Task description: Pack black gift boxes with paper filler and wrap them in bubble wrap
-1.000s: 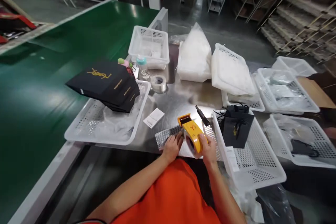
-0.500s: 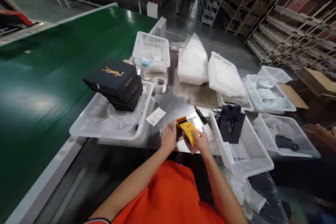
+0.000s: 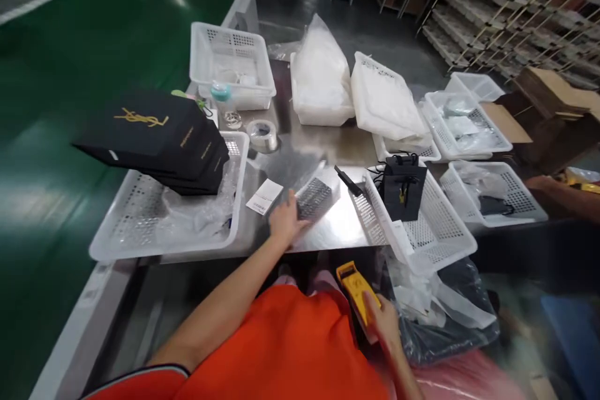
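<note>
- Left hand (image 3: 284, 221): at the left edge of the bubble-wrapped packet (image 3: 315, 198); whether its fingers grip or merely touch, I cannot tell.
- Bubble-wrapped packet: lies on the metal tabletop (image 3: 340, 225), between the white paper slip (image 3: 264, 196) and the white perforated basket (image 3: 447, 234).
- Right hand (image 3: 386, 321): fingers closed around the yellow tape dispenser (image 3: 359, 290), on the person's side of the table edge.

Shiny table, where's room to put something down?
Bare table shows between the wrapped packet and the basket with the standing black bag, and in front of the heaped white bin. The left is crowded: black packages, card, tape roll.
</note>
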